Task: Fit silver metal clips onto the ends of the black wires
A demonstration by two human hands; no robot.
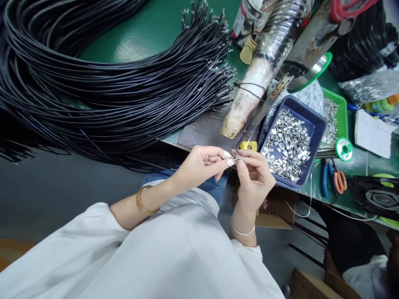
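silvery, thin, tiny piece (pixel 236 159) pinched by fingers (pixel 243 171) of left hand (pixel 199 168) and right hand (pixel 257 174); navy-blue rectangular plastic tray (pixel 316 131) near right hand.

Tabletop (pixel 134 47): green, glossy | left: black cables (pixel 124 85) | front edge: dark board (pixel 201 131) | right: blue-handled pliers (pixel 324 179), white paper (pixel 374 133), green bin (pixel 343 112) (base hidden, probably directly on it)

two hands (pixel 199 167) (pixel 254 174), two bracelets (pixel 139 202), one green tray (pixel 343 118)
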